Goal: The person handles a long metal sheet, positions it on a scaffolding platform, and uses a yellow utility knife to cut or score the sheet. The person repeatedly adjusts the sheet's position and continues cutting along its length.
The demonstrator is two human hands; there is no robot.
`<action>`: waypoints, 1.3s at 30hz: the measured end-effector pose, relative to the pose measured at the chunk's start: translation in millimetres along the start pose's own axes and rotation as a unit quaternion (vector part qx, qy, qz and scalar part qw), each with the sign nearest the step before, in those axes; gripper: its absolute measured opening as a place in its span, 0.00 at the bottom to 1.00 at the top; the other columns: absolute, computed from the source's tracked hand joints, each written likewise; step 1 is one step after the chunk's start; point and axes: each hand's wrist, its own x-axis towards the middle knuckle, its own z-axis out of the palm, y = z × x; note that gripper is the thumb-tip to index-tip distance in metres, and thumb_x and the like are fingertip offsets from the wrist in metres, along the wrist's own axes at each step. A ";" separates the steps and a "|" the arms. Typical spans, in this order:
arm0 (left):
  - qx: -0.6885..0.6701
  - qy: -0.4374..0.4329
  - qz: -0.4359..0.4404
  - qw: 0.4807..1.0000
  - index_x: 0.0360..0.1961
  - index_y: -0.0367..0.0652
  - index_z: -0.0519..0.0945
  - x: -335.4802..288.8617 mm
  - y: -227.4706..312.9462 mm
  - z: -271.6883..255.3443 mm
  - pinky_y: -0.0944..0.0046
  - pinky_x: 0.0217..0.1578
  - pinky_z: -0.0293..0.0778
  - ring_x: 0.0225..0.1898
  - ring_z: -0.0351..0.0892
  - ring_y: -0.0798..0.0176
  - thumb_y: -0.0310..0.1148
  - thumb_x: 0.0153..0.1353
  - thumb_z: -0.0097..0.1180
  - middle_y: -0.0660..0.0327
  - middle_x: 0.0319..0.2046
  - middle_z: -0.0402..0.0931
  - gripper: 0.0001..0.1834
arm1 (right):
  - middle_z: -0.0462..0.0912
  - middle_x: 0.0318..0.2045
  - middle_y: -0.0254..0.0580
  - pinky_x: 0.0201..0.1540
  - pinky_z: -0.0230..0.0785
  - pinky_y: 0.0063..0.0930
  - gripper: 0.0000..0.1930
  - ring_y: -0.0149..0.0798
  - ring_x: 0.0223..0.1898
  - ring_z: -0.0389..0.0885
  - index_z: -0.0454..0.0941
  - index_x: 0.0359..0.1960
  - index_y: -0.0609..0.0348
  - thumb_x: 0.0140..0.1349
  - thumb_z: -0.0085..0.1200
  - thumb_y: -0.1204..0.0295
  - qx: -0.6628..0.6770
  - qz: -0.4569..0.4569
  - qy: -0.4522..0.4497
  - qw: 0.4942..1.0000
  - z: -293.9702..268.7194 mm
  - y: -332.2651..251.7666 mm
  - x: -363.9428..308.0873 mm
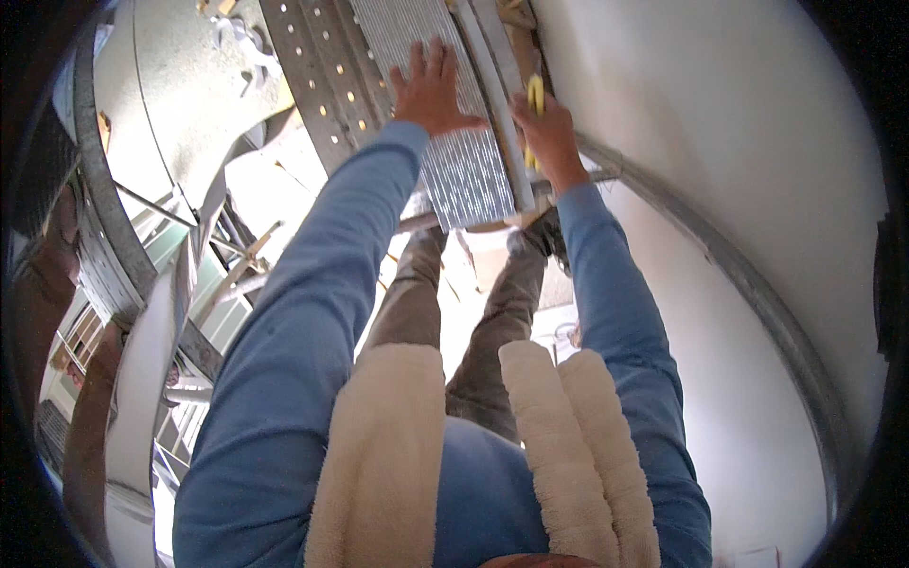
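Where the right hand grips it, the yellow tool is hidden.

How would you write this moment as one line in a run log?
left hand: open, spread on ribbed sheet | right hand: closed around yellow tool, beside sheet's right edge | plank with holes: left of sheet

Ribbed grey sheet partly beyond top edge

Ribbed sheet: silver-grey, streaked with light; lay flat, its long side running front to back.
Hand tool: slim, yellow, perhaps a cutter though partly hidden; was gripped in the right hand, near the sheet's right edge.
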 end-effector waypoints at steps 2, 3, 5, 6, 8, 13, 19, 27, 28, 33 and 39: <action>-0.038 0.031 0.005 0.999 0.79 0.37 0.50 -10.2 -6.0 20.6 0.23 0.71 0.40 0.81 0.36 0.39 0.80 0.42 0.65 0.45 0.80 0.41 0.76 | 0.83 0.32 0.34 0.28 0.74 0.29 0.18 0.29 0.31 0.82 0.82 0.49 0.61 0.65 0.64 0.60 0.097 0.093 0.018 0.991 19.5 -32.6 62.2; -0.058 0.087 0.016 0.994 0.79 0.37 0.50 -13.5 -9.3 29.6 0.24 0.72 0.38 0.81 0.36 0.40 0.79 0.42 0.66 0.46 0.80 0.42 0.75 | 0.83 0.33 0.35 0.29 0.76 0.30 0.19 0.30 0.33 0.83 0.82 0.49 0.61 0.65 0.64 0.60 0.086 0.071 0.016 0.994 27.2 -45.3 84.4; -0.096 0.101 0.016 0.990 0.78 0.37 0.51 -14.3 -16.1 42.4 0.27 0.74 0.35 0.81 0.35 0.41 0.76 0.44 0.67 0.46 0.80 0.43 0.73 | 0.84 0.36 0.35 0.32 0.79 0.32 0.20 0.32 0.36 0.84 0.82 0.49 0.60 0.64 0.65 0.59 0.051 0.053 0.026 0.997 38.6 -65.9 121.1; -0.111 0.127 0.018 0.986 0.78 0.37 0.51 -15.9 -17.3 47.6 0.30 0.75 0.33 0.81 0.35 0.42 0.76 0.45 0.66 0.46 0.80 0.45 0.71 | 0.84 0.37 0.35 0.33 0.79 0.32 0.20 0.32 0.36 0.84 0.82 0.50 0.60 0.63 0.66 0.58 0.041 0.036 0.009 0.998 40.4 -70.8 130.1; -0.116 0.119 0.023 0.986 0.78 0.37 0.52 -16.6 -19.8 52.5 0.30 0.75 0.32 0.81 0.35 0.42 0.76 0.46 0.66 0.46 0.80 0.45 0.71 | 0.84 0.39 0.36 0.36 0.81 0.33 0.21 0.34 0.36 0.83 0.82 0.51 0.59 0.63 0.67 0.57 0.023 0.012 -0.030 0.999 45.9 -77.9 143.7; -0.106 0.103 0.023 0.989 0.78 0.37 0.50 -15.3 -23.3 51.8 0.31 0.76 0.30 0.81 0.34 0.42 0.83 0.46 0.58 0.45 0.79 0.43 0.73 | 0.83 0.40 0.35 0.36 0.80 0.30 0.23 0.33 0.37 0.81 0.82 0.51 0.58 0.61 0.68 0.54 -0.015 0.050 -0.069 0.996 53.5 -85.4 167.0; -0.128 0.107 0.034 0.985 0.78 0.36 0.52 -14.7 -28.6 59.4 0.31 0.75 0.30 0.81 0.35 0.41 0.86 0.46 0.54 0.45 0.79 0.43 0.73 | 0.83 0.38 0.34 0.36 0.78 0.28 0.23 0.31 0.37 0.81 0.83 0.48 0.58 0.62 0.67 0.52 -0.056 0.061 -0.123 0.989 43.3 -79.5 185.8; -0.115 0.094 0.027 0.989 0.78 0.37 0.52 -13.3 -23.3 55.9 0.28 0.74 0.29 0.81 0.34 0.40 0.84 0.47 0.54 0.45 0.80 0.42 0.72 | 0.83 0.35 0.41 0.36 0.77 0.30 0.16 0.32 0.34 0.81 0.82 0.47 0.61 0.65 0.63 0.63 -0.120 -0.164 -0.071 0.976 11.8 -72.9 164.6; -0.125 0.083 0.026 0.988 0.78 0.37 0.52 -13.1 -22.5 55.2 0.28 0.74 0.29 0.81 0.34 0.40 0.84 0.48 0.54 0.45 0.80 0.42 0.72 | 0.83 0.34 0.41 0.35 0.77 0.31 0.15 0.33 0.32 0.81 0.81 0.48 0.62 0.65 0.63 0.66 -0.199 -0.265 0.003 0.944 -3.1 -70.7 156.2; -0.077 0.086 0.023 0.993 0.78 0.36 0.53 -10.3 -20.8 58.1 0.27 0.74 0.30 0.81 0.34 0.40 0.84 0.49 0.53 0.46 0.80 0.41 0.71 | 0.83 0.31 0.39 0.30 0.79 0.30 0.11 0.32 0.24 0.80 0.79 0.45 0.61 0.67 0.62 0.69 0.187 -0.008 0.233 0.954 -96.9 -64.6 116.6; -0.047 0.129 0.035 0.990 0.77 0.35 0.54 -10.5 -20.2 66.3 0.25 0.72 0.35 0.81 0.37 0.39 0.84 0.49 0.53 0.45 0.79 0.44 0.71 | 0.84 0.30 0.47 0.27 0.74 0.32 0.10 0.39 0.25 0.82 0.81 0.42 0.64 0.71 0.53 0.70 0.040 -0.047 0.198 0.978 -103.5 -136.6 103.9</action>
